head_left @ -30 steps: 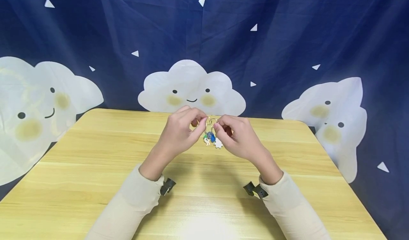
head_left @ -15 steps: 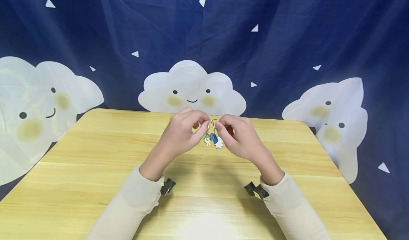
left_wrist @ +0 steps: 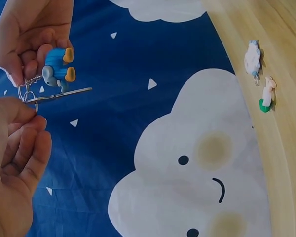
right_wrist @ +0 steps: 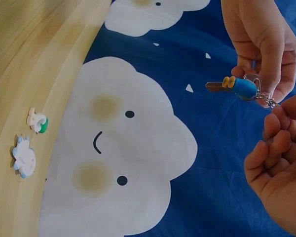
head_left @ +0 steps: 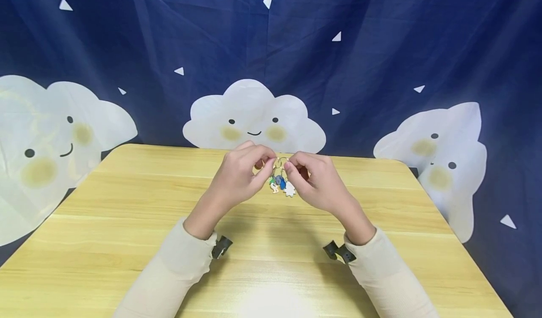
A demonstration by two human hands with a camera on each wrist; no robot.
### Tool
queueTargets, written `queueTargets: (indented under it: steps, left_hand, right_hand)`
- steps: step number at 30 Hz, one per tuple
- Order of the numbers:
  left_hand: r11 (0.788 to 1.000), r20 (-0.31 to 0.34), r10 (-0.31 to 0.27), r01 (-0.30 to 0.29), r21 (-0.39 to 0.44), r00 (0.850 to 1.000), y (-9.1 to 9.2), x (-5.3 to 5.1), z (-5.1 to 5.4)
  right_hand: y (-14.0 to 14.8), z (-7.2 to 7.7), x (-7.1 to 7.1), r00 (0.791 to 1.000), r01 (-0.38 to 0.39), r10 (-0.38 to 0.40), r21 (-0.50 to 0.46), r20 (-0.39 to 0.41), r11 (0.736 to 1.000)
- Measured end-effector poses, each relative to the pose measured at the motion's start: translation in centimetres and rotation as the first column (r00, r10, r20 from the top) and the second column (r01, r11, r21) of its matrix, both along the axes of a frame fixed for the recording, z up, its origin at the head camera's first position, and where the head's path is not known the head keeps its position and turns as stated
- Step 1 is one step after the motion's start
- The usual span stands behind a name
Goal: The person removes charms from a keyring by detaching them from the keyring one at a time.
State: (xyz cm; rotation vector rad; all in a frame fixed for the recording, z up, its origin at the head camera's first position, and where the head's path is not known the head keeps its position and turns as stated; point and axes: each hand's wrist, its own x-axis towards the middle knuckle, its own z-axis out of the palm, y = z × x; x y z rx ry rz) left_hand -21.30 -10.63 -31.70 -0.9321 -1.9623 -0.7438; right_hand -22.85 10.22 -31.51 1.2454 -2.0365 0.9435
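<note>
In front of me both hands meet over the far part of the table. My left hand [head_left: 239, 174] pinches a metal key ring [left_wrist: 32, 97], from which a flat key [left_wrist: 71, 93] sticks out. Opposite it, my right hand [head_left: 317, 179] pinches the ring end of a keychain, whose short chain [right_wrist: 266, 100] leads to a blue figure [right_wrist: 244, 89] with yellow feet. The rings touch or overlap between the fingertips; whether they are linked is too small to tell. On the table lie a white cloud-like charm [right_wrist: 24, 158] and a white-and-green charm [right_wrist: 37, 121].
A pale wooden table [head_left: 271, 233] spreads below the hands, its far edge against a dark blue curtain [head_left: 211, 35] printed with smiling clouds. Black straps [head_left: 222, 247] sit at both sleeve cuffs.
Both hands stay in nearly the same place, fingertips close together. The rings and the hanging blue figure shift slightly right, then back left.
</note>
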Motion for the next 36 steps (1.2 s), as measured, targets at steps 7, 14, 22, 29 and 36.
queueTargets:
  steps: [7,14,22,29,36]
  left_hand:
    - [1.0,-0.016,-0.006,0.006,0.026,1.0,-0.07,-0.07,0.07]
    - [0.999,0.001,-0.019,0.019,0.033,1.0,0.08,-0.08,0.06]
    - [1.0,0.028,-0.015,0.014,0.023,1.0,0.11,-0.06,0.0]
    - [1.0,0.032,-0.019,0.019,0.019,0.999,0.03,-0.09,-0.11]
    - [1.0,0.035,-0.008,0.007,0.011,0.999,-0.08,0.01,-0.11]
  right_hand:
    - [-0.1,-0.15,-0.03,1.0,-0.016,0.016,0.0,-0.016,1.0]
    - [-0.04,-0.16,0.08,1.0,-0.015,0.015,0.003,0.009,1.0]
    - [0.11,-0.07,0.13,1.0,0.005,-0.005,0.009,0.013,1.0]
    - [0.06,-0.02,0.09,1.0,0.007,-0.007,0.012,0.004,1.0]
    - [-0.01,-0.08,0.06,1.0,0.003,-0.003,0.01,0.001,1.0]
